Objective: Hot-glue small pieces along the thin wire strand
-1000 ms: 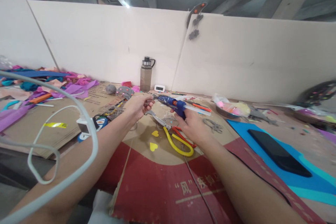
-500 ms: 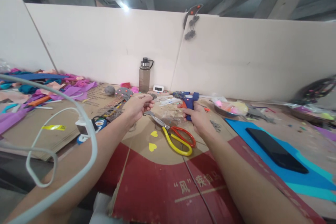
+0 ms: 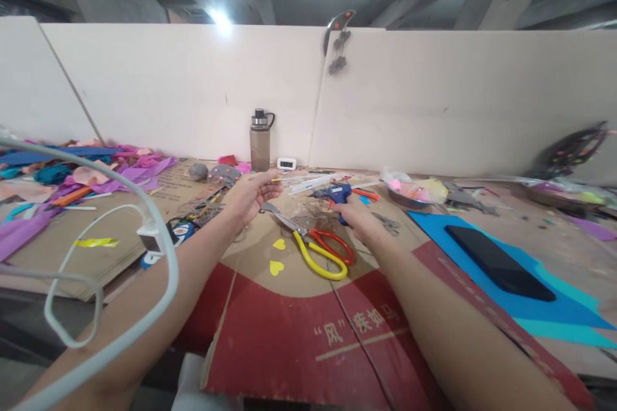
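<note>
My right hand (image 3: pixel 359 213) is closed around the handle of a blue hot glue gun (image 3: pixel 340 193), held low over the cardboard with its nozzle pointing left. My left hand (image 3: pixel 253 196) is raised left of it, fingers curled and thumb pinched on something small. Only a bit of yellow shows at its fingertips, so I cannot make out the piece. Between and below both hands lie open scissors (image 3: pixel 315 249) with one yellow and one red handle. Two yellow hearts (image 3: pixel 276 268) rest on the cardboard left of the scissors.
A white cable (image 3: pixel 169 270) loops across the left foreground. A bottle (image 3: pixel 260 144) and small white clock (image 3: pixel 286 164) stand against the partition. A black phone (image 3: pixel 499 262) lies on blue sheets at right. Coloured scraps (image 3: pixel 96 173) cover the far left; a bowl (image 3: pixel 414 196) sits right.
The glue gun in my right hand has gone down toward the cardboard. My left hand has turned, and the small grey piece seen at its fingertips no longer shows; a yellow bit does.
</note>
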`<state>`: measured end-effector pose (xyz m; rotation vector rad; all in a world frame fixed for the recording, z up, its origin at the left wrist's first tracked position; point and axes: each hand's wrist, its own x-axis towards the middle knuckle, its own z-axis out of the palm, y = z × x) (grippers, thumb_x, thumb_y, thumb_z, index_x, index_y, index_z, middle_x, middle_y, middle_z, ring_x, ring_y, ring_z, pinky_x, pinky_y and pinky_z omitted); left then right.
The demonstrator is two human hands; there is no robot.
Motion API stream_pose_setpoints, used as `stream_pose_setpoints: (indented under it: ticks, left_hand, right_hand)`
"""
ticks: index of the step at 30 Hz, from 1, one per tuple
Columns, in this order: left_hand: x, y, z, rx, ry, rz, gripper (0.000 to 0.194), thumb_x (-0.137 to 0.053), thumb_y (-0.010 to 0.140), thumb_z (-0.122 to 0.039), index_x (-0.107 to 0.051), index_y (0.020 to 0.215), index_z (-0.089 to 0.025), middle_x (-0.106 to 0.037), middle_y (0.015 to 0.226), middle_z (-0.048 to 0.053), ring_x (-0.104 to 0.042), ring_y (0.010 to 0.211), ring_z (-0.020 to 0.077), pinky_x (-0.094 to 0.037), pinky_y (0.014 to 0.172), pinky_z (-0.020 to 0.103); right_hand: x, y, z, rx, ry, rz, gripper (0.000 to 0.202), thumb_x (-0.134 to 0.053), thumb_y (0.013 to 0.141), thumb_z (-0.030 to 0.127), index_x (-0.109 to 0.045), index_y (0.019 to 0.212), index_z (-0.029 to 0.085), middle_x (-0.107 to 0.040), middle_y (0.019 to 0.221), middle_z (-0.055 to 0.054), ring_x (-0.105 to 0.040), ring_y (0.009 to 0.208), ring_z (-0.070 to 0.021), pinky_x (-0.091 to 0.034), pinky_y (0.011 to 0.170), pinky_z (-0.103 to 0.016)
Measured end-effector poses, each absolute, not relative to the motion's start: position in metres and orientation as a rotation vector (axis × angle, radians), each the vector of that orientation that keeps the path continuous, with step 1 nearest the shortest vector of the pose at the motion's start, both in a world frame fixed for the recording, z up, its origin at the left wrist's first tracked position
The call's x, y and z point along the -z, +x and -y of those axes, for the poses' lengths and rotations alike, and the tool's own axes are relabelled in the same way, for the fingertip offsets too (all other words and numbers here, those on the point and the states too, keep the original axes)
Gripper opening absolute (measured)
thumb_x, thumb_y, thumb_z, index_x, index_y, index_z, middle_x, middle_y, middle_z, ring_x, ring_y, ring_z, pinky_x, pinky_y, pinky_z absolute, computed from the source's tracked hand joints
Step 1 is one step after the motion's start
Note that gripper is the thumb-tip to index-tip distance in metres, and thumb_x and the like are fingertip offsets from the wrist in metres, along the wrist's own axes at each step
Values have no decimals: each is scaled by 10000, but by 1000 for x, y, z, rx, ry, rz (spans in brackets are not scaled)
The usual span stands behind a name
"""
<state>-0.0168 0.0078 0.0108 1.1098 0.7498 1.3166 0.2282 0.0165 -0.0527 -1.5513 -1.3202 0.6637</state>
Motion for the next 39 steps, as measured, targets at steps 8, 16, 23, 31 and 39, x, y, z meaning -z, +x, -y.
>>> stream_pose_setpoints:
  ticks: [8,16,23,31,39]
  left_hand:
    - [-2,-12,-8,-1356,1377,-907,444,-796,563,-212,-655,983,-177,-654,742,-10,-589,631,84,-411,574,186]
    - [1,-11,-7,-1358,1646,-1026,164,-746,625,-232,-672,749,-154,-627,674,-10,-507,570,66,-374,550,175]
    - [3,-5,-3,-1233,1596,-1012,216,-757,608,-256,-606,720,-150,-621,701,10,-603,603,112,-470,577,223]
    - [4,-11,-11,-984,1504,-1016,204,-777,577,-289,-651,609,-132,-589,589,29,-521,537,94,-406,495,192]
    - [-5,-16,-1,-512,1894,-1245,211,-727,595,-358,-703,631,-151,-553,512,-12,-422,473,80,-276,439,203]
  right_hand:
    - [51,234,-27,-527,-1661,1460,196,-639,662,250,-607,835,165,-684,790,-66,-628,683,-188,-457,609,-277]
    - [44,238,-31,-378,-1762,1503,418,-633,730,295,-571,1095,99,-690,944,-138,-651,847,-221,-479,722,-308]
    - [43,243,-22,-219,-1838,1654,225,-668,701,218,-626,894,109,-675,956,-201,-632,956,-294,-461,829,-383]
    - [26,232,-6,-28,-1655,1823,176,-551,812,264,-666,856,139,-667,995,-150,-595,979,-248,-426,889,-379]
    - [43,221,-11,-420,-1658,1962,102,-598,648,102,-631,574,163,-636,604,-53,-573,614,-180,-410,626,-279]
